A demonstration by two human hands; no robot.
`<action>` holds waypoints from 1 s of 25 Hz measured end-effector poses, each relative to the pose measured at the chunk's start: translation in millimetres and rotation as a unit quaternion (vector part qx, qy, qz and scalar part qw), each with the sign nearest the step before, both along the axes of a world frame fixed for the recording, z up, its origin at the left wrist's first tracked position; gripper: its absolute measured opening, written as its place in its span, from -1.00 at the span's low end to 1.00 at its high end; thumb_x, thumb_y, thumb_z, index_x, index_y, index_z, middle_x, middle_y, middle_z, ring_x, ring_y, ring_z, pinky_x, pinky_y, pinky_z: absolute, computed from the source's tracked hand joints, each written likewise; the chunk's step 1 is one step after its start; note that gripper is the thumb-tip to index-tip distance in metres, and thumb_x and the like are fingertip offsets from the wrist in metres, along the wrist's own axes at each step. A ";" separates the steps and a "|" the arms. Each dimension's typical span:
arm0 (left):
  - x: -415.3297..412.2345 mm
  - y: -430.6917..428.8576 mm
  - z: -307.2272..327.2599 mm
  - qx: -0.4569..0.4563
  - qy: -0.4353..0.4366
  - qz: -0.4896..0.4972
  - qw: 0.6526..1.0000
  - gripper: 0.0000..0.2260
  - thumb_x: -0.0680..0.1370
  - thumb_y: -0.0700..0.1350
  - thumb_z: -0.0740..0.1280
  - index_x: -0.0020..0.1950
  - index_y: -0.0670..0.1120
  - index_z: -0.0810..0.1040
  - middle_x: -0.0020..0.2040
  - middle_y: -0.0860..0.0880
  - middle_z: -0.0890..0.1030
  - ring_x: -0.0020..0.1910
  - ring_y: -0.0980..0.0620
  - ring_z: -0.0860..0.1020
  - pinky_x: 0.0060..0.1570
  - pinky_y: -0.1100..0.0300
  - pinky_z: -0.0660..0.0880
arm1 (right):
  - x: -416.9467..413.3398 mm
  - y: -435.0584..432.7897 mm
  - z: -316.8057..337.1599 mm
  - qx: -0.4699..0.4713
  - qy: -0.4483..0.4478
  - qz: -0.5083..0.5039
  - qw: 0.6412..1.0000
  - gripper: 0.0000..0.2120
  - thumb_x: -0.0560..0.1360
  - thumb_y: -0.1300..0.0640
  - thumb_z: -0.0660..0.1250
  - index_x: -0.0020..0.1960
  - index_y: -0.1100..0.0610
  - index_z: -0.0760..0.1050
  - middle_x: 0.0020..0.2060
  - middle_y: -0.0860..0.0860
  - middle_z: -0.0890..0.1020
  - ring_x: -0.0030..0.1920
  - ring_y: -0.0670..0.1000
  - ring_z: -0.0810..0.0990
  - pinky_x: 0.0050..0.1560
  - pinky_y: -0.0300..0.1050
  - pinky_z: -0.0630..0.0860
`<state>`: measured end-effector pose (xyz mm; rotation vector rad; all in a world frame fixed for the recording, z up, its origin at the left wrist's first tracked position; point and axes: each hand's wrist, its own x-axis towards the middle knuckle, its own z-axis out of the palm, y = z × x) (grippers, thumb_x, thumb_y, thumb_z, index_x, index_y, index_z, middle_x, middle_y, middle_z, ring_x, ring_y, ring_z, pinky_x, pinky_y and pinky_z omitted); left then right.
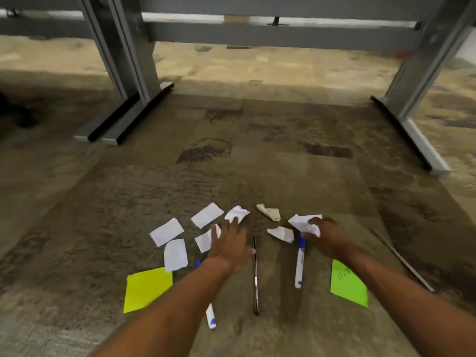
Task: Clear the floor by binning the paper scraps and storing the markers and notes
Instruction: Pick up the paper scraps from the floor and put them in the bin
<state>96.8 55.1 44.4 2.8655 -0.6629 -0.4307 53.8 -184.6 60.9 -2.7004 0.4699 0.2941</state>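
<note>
My right hand (327, 237) has its fingers curled around a crumpled scrap (305, 222), holding it just above the carpet (283, 150). My left hand (229, 243) is spread wide and flat, fingertips touching another crumpled scrap (236, 213) straight ahead of them. That one is nearer my left, so I'd close on it there. Flat paper pieces (167, 231) lie to its left (one partly under my palm). A marker (299, 261) lies lengthwise, pointing away from me, just below my right hand.
</note>
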 end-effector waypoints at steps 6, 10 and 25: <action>4.3 -20.0 -26.6 -0.004 -0.030 -0.041 0.999 -0.38 0.55 0.14 0.22 0.53 -0.06 0.11 0.57 -0.13 0.05 0.55 -0.15 0.02 0.51 -0.16 -0.06 | 25.1 -1.5 -48.8 0.024 -0.001 -0.072 0.997 -0.36 0.48 -0.13 0.32 0.47 0.06 0.21 0.46 0.19 0.28 0.45 0.21 0.26 0.41 0.06 0.25; 0.6 -58.0 -29.4 -0.020 -0.015 -0.081 0.996 -0.42 0.58 0.05 0.19 0.54 -0.07 0.09 0.58 -0.09 0.05 0.56 -0.10 -0.01 0.53 -0.12 -0.09 | 36.2 -9.1 -63.0 0.030 -0.003 -0.070 0.997 -0.35 0.48 -0.10 0.33 0.49 0.02 0.18 0.46 0.20 0.27 0.45 0.24 0.24 0.41 0.11 0.28; 20.6 -62.7 -21.4 0.022 -0.214 -0.065 0.974 -0.59 0.49 -0.23 0.29 0.35 -0.15 0.39 0.10 -0.18 0.65 0.14 -0.20 0.58 0.21 -0.10 0.34 | 43.4 -26.0 -44.2 -0.034 -0.073 -0.027 0.996 -0.51 0.51 0.31 0.26 0.42 0.20 0.29 0.23 0.28 0.53 0.20 0.24 0.52 0.17 0.08 0.47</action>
